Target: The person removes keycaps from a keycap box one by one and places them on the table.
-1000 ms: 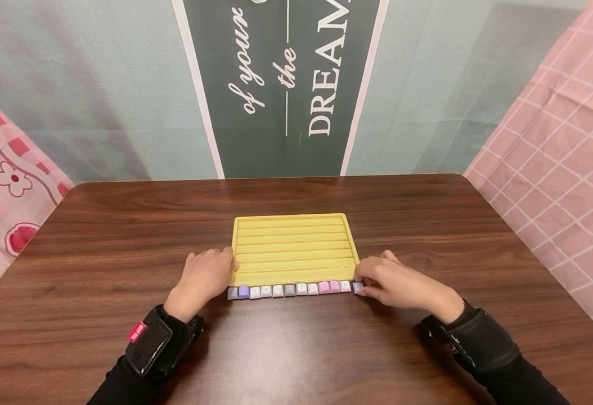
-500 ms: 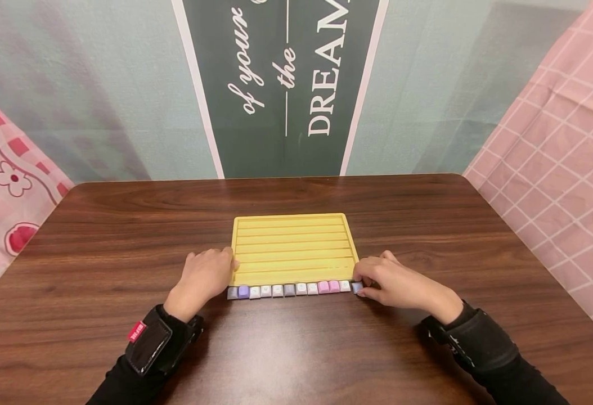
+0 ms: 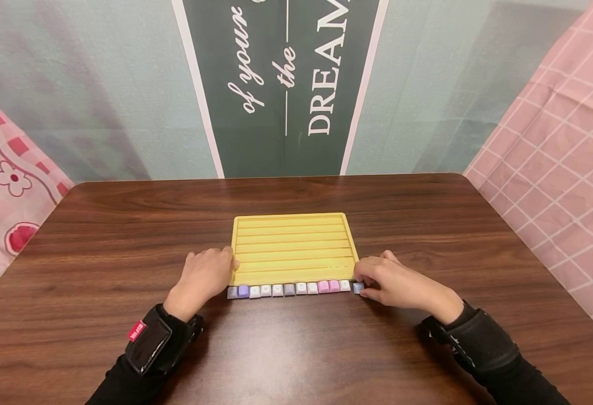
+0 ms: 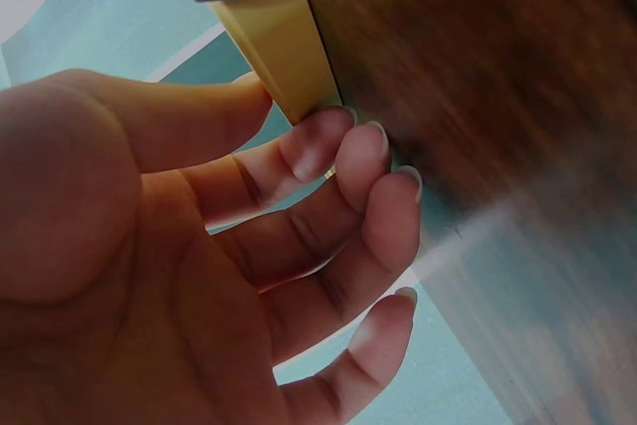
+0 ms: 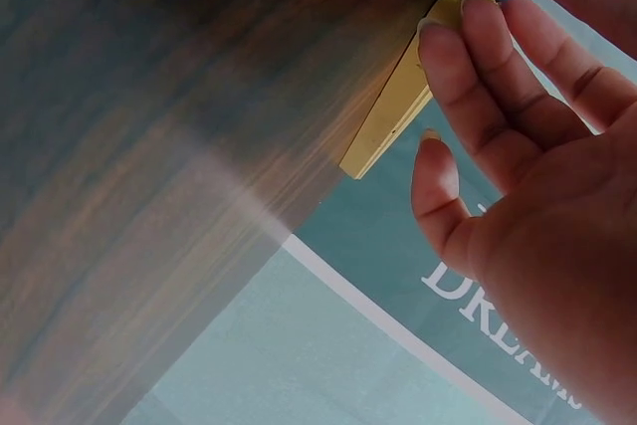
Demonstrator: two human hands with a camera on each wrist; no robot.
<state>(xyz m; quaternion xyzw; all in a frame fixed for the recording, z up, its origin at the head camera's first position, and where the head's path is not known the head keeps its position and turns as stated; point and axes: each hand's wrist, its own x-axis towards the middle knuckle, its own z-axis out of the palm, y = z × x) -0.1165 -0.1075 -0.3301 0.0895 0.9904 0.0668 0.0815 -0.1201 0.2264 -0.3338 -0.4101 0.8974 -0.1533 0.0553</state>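
Observation:
A yellow ridged tray [image 3: 295, 244] lies on the table, its slots bare. Along its near edge runs a row of several keycaps in grey, purple, white and pink, such as a purple keycap [image 3: 243, 292] and a pink keycap [image 3: 334, 286]. My left hand [image 3: 208, 274] grips the tray's left side; in the left wrist view the thumb and index finger pinch the yellow wall [image 4: 284, 42]. At the row's right end, my right hand [image 3: 395, 280] pinches a blue-grey keycap [image 3: 358, 288] between thumb and index finger, its other fingers against the tray's right side [image 5: 388, 121].
The brown wooden table [image 3: 296, 354] extends around the tray on all sides. Behind its far edge hangs a blue-green curtain [image 3: 418, 84] with a lettered dark green panel. Pink patterned cloths hang at left and right, like the checked cloth [image 3: 570, 140].
The blue-grey keycap under my right fingertips has shifted very slightly right, away from the white keycap beside it. My left hand and the tray have stayed put.

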